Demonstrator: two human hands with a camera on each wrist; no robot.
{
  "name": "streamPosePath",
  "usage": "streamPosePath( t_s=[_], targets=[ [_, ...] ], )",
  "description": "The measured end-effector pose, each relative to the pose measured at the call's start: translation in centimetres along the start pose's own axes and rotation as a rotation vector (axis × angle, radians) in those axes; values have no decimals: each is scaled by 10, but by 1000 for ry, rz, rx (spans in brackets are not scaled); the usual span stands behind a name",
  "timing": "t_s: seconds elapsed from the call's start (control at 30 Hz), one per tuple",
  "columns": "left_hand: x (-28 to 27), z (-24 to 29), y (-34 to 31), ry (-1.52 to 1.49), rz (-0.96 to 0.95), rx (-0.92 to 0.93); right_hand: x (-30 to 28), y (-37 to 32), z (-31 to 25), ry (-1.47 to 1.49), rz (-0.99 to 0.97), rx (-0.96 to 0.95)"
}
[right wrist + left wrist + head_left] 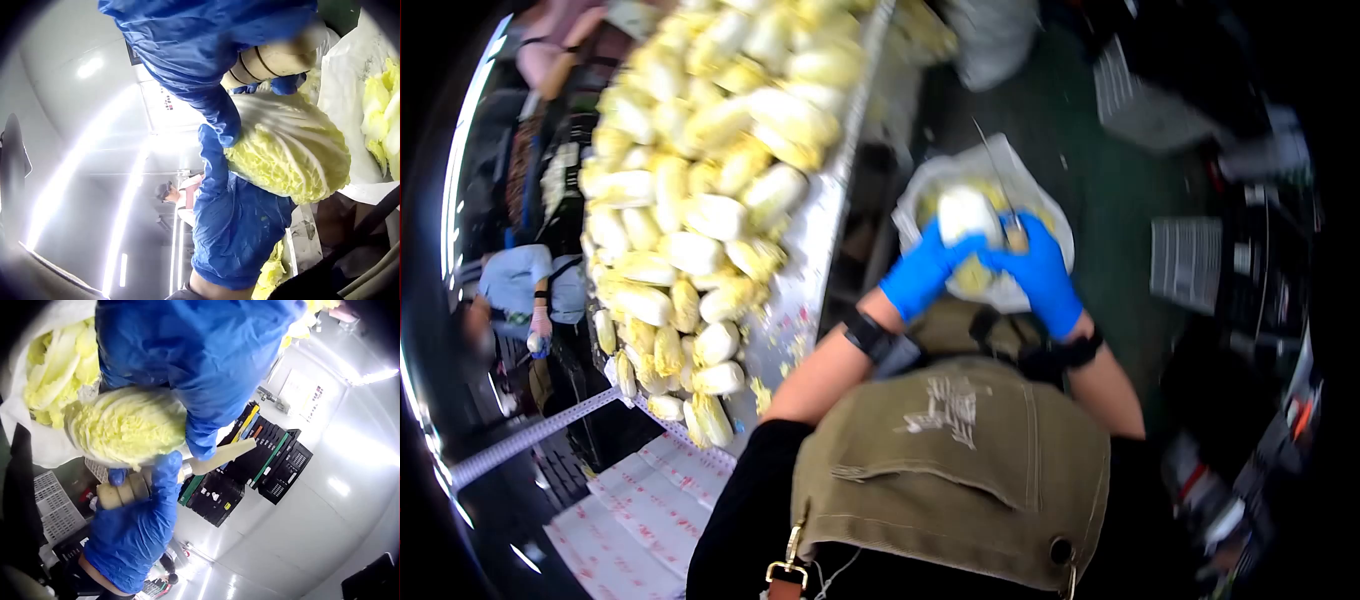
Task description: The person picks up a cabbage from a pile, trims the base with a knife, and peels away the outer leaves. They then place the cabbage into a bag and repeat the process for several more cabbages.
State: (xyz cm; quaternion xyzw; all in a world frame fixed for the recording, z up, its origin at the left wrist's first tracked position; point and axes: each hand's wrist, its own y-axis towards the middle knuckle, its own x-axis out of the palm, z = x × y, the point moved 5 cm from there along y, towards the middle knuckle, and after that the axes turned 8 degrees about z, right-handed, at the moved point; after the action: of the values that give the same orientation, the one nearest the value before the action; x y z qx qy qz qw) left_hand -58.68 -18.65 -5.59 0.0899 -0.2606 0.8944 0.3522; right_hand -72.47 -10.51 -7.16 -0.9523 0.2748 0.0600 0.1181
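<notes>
Both hands wear blue gloves. The left hand (927,268) holds a napa cabbage (968,214) over a white-lined container (918,190). The right hand (1040,275) grips a knife's wooden handle (1015,236), its thin blade pointing away from the body. In the left wrist view the cabbage (128,425) lies between the left hand (194,356) and the right hand (134,531), whose fingers curl round the ringed handle (125,490); the blade (225,456) extends beside the cabbage. In the right wrist view the left hand (240,231) supports the cabbage (287,147) and the right hand (187,56) holds the handle (269,62).
A metal table (808,240) on the left bears a large heap of cabbages (700,215). Loose leaves (378,112) lie in the white liner. Grey crates (1186,262) stand on the floor at the right. Another person (518,285) is at the far left.
</notes>
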Motion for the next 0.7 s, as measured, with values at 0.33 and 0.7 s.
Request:
streamPosePath(
  t_s=[0.33, 0.7],
  targets=[
    [-11, -5, 19, 137, 6, 56, 1, 21, -4, 314, -152, 174],
    [-15, 18, 8, 159, -143, 134, 11, 24, -15, 346, -332, 281]
  ],
)
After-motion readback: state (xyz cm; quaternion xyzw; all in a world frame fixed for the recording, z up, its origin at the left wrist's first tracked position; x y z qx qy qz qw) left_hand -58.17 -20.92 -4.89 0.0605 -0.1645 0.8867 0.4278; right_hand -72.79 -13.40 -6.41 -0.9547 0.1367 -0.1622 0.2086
